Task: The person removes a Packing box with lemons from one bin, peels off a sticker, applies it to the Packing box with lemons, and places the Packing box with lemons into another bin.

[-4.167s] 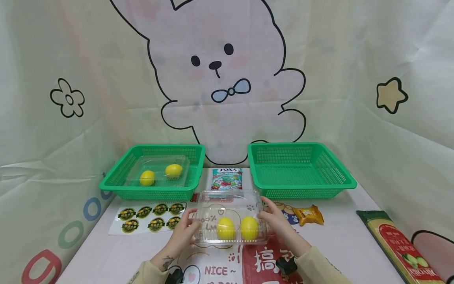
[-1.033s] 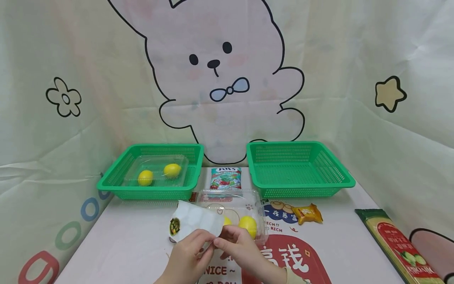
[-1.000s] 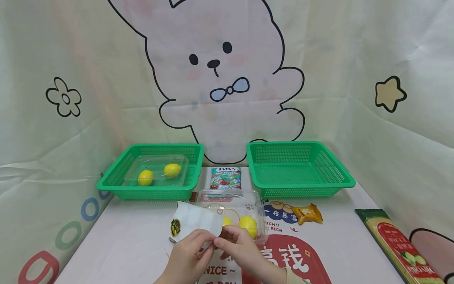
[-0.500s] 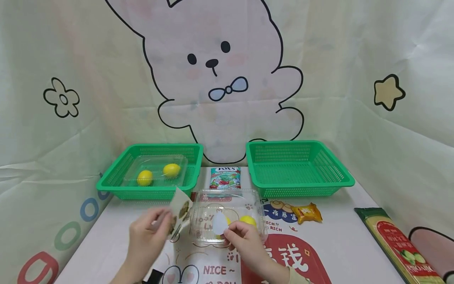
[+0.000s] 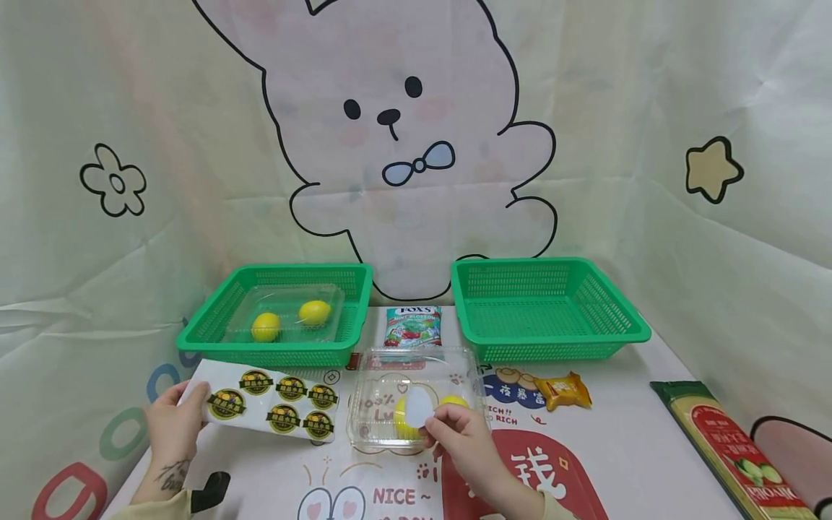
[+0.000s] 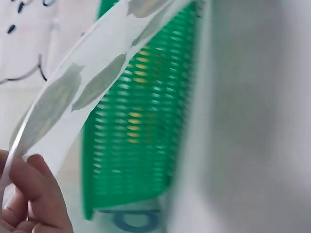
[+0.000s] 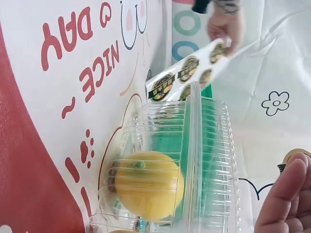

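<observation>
The left hand [image 5: 174, 427] has one end of a white sticker sheet [image 5: 263, 401]; its grip pinches the sheet with the thumb on the front; the sheet slopes down away from the thumb, just in front of the left green basket [image 5: 276, 353]; six round stickers [image 5: 291, 388], black and gold, show on it.

The right hand [image 5: 466, 439] has one loose sticker [image 5: 419, 406]; its grip pinches the low edge of it; the head view shows the pale back, and the right wrist view shows a bit of the gold edge past a fingertip; the loose sticker is up over the front of a clear box [image 5: 385, 383]; in the right wrist view there is a gap between it and the box.

The clear box sits on the white counter [image 5: 627, 422]; two yellow fruits [image 7: 150, 187] lie inside, side by side; from the head view, the loose sticker covers part of one, and the right hand covers part of the other.

The left green basket holds another clear box with two more yellow fruits [image 5: 315, 313] in it; the right green basket [image 5: 552, 349] is at the back too; a candy bag [image 5: 413, 328] is between the baskets, just behind the front box; a small orange packet [image 5: 564, 392] lies near the right green basket; a long green and red packet [image 5: 734, 451] lies far to the right; a cloth [image 5: 455, 231] with a big animal in a bow tie hangs behind.
</observation>
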Demonstrator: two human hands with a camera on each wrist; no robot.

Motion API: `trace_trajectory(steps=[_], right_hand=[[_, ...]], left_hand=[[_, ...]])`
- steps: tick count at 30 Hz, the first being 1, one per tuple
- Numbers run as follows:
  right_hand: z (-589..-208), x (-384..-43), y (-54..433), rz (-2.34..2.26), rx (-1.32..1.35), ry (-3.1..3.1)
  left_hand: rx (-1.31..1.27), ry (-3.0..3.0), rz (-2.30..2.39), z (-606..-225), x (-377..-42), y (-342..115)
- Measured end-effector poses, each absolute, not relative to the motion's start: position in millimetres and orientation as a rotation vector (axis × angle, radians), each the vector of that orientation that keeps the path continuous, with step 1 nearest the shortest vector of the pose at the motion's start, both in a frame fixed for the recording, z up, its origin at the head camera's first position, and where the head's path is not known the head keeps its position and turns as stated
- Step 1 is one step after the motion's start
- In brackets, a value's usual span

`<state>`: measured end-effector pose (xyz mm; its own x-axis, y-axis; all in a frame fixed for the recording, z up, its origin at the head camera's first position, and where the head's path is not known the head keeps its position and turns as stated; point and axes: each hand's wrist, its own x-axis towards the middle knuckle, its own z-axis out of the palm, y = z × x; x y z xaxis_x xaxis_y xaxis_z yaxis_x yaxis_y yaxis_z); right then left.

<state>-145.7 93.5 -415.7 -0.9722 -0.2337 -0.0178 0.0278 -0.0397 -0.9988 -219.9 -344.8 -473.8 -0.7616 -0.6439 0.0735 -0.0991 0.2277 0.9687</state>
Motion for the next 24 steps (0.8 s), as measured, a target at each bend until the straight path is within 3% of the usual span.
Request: trace_trajectory(steps=[3, 7, 15, 18, 24], right_hand=[[-415.7, -145.6, 94.6, -2.144, -0.218, 2.020], [-415.7, -145.9, 96.3, -2.140, -0.199, 2.007], [-416.1, -149.1, 99.2, -2.124, -0.166, 2.049], [-416.2, -150.5, 99.2, -2.120, -0.164, 2.053], [-416.0, -153.0, 97.3, -2.127, -0.163, 2.048]], left_hand=[[0.782, -2.121, -1.483, -485.5, -223.1, -350.4], [0.889, -2.329, -1.367, -467.6, -210.5, -333.4], [0.866, -2.707, -1.034, -457.0, -191.7, -310.8], [0.638, -2.566, -0.988, -457.9, -189.1, -290.5], [-0.068, -2.199, -0.954, -447.2, -184.2, -225.6]])
